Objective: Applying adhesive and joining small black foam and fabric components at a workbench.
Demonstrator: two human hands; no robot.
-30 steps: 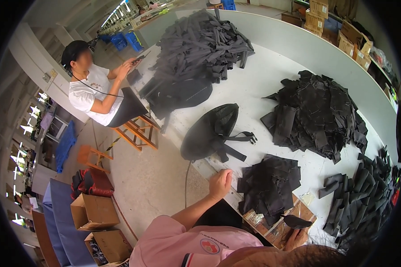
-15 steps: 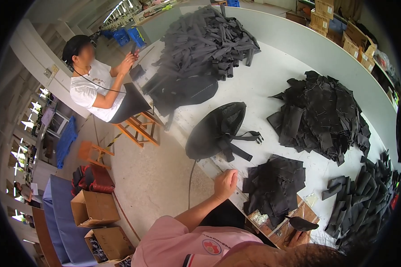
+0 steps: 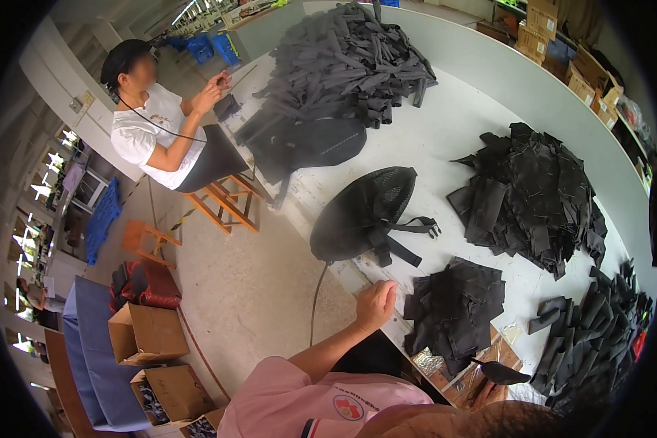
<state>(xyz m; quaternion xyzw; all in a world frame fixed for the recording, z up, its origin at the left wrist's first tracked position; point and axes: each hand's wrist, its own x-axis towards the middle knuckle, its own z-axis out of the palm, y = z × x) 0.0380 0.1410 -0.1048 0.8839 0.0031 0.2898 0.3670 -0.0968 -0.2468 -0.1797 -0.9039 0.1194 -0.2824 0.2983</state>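
Note:
My left hand [image 3: 377,303] is curled into a fist at the near edge of the white table, with nothing showing in it. Just right of it lies a small heap of black fabric pieces [image 3: 456,303]. Beyond the fist sits a black mesh-and-fabric bag [image 3: 358,215] with straps and a buckle. At the lower right, my right hand [image 3: 487,394] is partly hidden by hair and shadow. Close above its fingers is a dark leaf-shaped piece [image 3: 505,374], next to a brown wooden board [image 3: 463,387]. Whether the hand grips that piece cannot be made out.
Large heaps of black fabric cover the far table [image 3: 336,62], the right side [image 3: 533,197] and the near right corner [image 3: 595,336]. A co-worker [image 3: 160,131] sits on a wooden stool at the left. Open cardboard boxes [image 3: 150,333] stand on the floor.
The whole view has shifted slightly, so the table's things sit a little further right. My left fist stays closed at the table edge. The co-worker's hands have moved slightly.

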